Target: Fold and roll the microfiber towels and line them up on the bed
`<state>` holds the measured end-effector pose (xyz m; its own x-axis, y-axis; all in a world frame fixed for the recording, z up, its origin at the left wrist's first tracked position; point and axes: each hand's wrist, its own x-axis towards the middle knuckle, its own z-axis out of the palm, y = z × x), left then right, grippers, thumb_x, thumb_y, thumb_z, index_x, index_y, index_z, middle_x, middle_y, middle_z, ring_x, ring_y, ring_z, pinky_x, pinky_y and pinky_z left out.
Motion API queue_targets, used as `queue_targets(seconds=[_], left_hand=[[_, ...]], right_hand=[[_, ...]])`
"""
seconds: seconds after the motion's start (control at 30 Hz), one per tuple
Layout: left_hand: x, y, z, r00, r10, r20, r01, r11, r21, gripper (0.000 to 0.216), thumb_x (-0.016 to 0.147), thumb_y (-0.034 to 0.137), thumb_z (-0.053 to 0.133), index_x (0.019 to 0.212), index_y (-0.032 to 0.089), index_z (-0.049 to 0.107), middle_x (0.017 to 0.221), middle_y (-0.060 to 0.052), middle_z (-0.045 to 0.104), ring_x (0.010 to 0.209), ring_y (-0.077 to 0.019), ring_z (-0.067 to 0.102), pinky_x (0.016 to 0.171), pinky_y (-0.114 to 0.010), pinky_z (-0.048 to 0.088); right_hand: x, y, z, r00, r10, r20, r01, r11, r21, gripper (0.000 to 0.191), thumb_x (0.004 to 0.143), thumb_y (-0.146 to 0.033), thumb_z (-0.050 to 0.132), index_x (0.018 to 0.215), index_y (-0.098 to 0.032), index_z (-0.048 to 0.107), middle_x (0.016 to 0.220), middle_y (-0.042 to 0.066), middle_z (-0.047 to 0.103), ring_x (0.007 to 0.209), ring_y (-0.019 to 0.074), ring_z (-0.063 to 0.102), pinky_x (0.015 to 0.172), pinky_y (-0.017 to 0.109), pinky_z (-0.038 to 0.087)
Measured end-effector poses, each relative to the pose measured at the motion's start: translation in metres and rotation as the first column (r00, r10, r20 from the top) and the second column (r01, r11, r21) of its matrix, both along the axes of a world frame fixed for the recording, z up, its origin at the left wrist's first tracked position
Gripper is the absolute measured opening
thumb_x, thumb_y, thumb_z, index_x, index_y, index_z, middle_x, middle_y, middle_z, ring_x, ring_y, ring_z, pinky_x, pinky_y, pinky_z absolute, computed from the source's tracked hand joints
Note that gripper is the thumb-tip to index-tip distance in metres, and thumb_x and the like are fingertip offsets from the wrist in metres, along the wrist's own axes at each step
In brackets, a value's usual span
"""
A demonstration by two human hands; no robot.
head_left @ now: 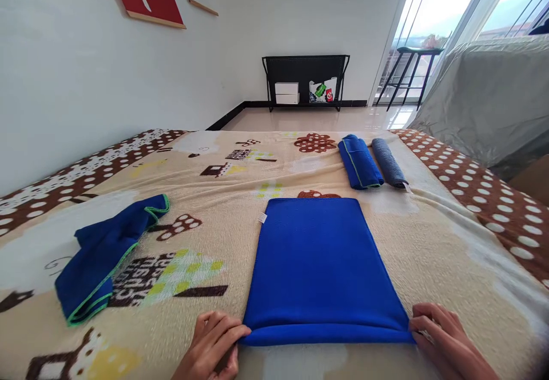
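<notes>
A bright blue towel (319, 260) lies flat on the patterned blanket, with its near edge turned over into a narrow fold. At the left end of that fold, my left hand (214, 343) pinches the corner between thumb and fingers. My right hand (446, 337) grips the opposite end of the fold, fingers curled. A small white tag sticks out from the towel's upper left side. To the left rests a crumpled dark blue cloth (103, 254) with green edging.
Beyond the towel at right lie a rolled blue cloth (358, 162) with green edging and a rolled grey cloth (388, 163). The beige blanket (223, 208) has brown dotted borders. A black rack (305, 71) stands by the far wall; a covered piece of furniture (493, 94) is at right.
</notes>
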<state>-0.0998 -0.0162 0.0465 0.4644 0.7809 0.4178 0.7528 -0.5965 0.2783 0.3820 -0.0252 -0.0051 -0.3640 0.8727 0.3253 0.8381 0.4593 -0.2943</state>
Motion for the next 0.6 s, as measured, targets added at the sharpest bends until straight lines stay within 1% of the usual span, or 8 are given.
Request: queue_targets(seconds=[0.07, 0.13, 0.23, 0.33, 0.4, 0.47, 0.53, 0.6], left_hand=[[0.003, 0.004, 0.002, 1.0, 0.017, -0.02, -0.018, 0.998, -0.068, 0.026, 0.085, 0.008, 0.046, 0.098, 0.025, 0.059, 0.086, 0.003, 0.067, 0.084, -0.0163, 0.06, 0.084, -0.031, 0.041], [0.009, 0.008, 0.002, 0.995, 0.084, -0.05, -0.091, 0.985, -0.146, 0.022, 0.085, 0.01, 0.04, 0.088, 0.024, 0.057, 0.081, 0.001, 0.064, 0.081, -0.0179, 0.058, 0.082, -0.034, 0.04], [0.018, 0.014, 0.0, 0.97, 0.186, -0.157, -0.211, 0.964, -0.162, 0.02, 0.081, 0.01, 0.041, 0.075, 0.023, 0.054, 0.074, 0.002, 0.061, 0.078, -0.0186, 0.057, 0.082, -0.037, 0.037], [0.027, 0.016, -0.005, 0.912, 0.33, -0.242, -0.336, 0.942, 0.018, 0.02, 0.077, 0.009, 0.046, 0.075, 0.023, 0.059, 0.082, 0.0, 0.066, 0.085, -0.0213, 0.059, 0.084, -0.042, 0.033], [0.04, 0.014, -0.011, 0.859, 0.462, -0.22, -0.431, 0.885, 0.176, 0.025, 0.079, 0.008, 0.048, 0.086, 0.025, 0.065, 0.095, -0.004, 0.07, 0.091, -0.0244, 0.06, 0.083, -0.044, 0.033], [0.061, 0.01, -0.018, 0.829, 0.544, -0.132, -0.497, 0.823, 0.273, 0.03, 0.082, 0.007, 0.048, 0.099, 0.024, 0.068, 0.104, -0.008, 0.07, 0.093, -0.0254, 0.061, 0.082, -0.044, 0.035], [0.091, 0.006, -0.026, 0.862, 0.506, -0.025, -0.478, 0.828, 0.293, 0.03, 0.086, 0.008, 0.049, 0.102, 0.024, 0.068, 0.102, -0.008, 0.071, 0.091, -0.0238, 0.063, 0.083, -0.042, 0.037], [0.121, 0.005, -0.033, 0.93, 0.362, 0.059, -0.363, 0.886, 0.289, 0.026, 0.089, 0.009, 0.05, 0.098, 0.024, 0.068, 0.094, -0.006, 0.072, 0.088, -0.0208, 0.065, 0.086, -0.039, 0.041]], right_hand=[[-0.007, 0.005, 0.008, 0.999, 0.023, 0.044, -0.024, 0.999, 0.021, 0.015, 0.095, -0.033, 0.053, 0.101, -0.026, 0.065, 0.109, 0.003, 0.066, 0.095, 0.0142, 0.064, 0.08, 0.022, 0.052], [-0.014, 0.011, 0.012, 0.996, 0.028, 0.09, -0.036, 0.996, 0.086, 0.015, 0.096, -0.029, 0.05, 0.102, -0.024, 0.063, 0.107, 0.004, 0.067, 0.093, 0.0133, 0.063, 0.08, 0.022, 0.049], [-0.02, 0.017, 0.006, 0.987, -0.02, 0.158, -0.017, 0.973, 0.231, 0.015, 0.093, -0.029, 0.051, 0.1, -0.021, 0.062, 0.101, 0.005, 0.067, 0.093, 0.0166, 0.062, 0.084, 0.029, 0.045], [-0.026, 0.015, -0.008, 0.967, -0.158, 0.198, 0.079, 0.931, 0.356, 0.016, 0.091, -0.033, 0.053, 0.096, -0.021, 0.063, 0.099, 0.008, 0.067, 0.091, 0.0232, 0.062, 0.084, 0.039, 0.042], [-0.037, 0.011, -0.013, 0.941, -0.285, 0.183, 0.176, 0.873, 0.455, 0.018, 0.09, -0.032, 0.054, 0.097, -0.02, 0.064, 0.1, 0.012, 0.068, 0.086, 0.0261, 0.061, 0.079, 0.042, 0.04], [-0.06, 0.008, -0.013, 0.933, -0.34, 0.121, 0.232, 0.823, 0.519, 0.016, 0.088, -0.025, 0.055, 0.1, -0.02, 0.066, 0.1, 0.013, 0.069, 0.082, 0.0255, 0.061, 0.076, 0.042, 0.039], [-0.091, 0.008, -0.008, 0.967, -0.25, 0.038, 0.197, 0.839, 0.507, 0.019, 0.086, -0.015, 0.055, 0.099, -0.022, 0.067, 0.097, 0.009, 0.071, 0.081, 0.0221, 0.063, 0.078, 0.039, 0.04], [-0.123, 0.011, -0.001, 0.996, -0.072, -0.044, 0.084, 0.884, 0.46, 0.022, 0.085, -0.011, 0.056, 0.097, -0.025, 0.068, 0.093, 0.003, 0.072, 0.083, 0.0174, 0.066, 0.081, 0.035, 0.041]])
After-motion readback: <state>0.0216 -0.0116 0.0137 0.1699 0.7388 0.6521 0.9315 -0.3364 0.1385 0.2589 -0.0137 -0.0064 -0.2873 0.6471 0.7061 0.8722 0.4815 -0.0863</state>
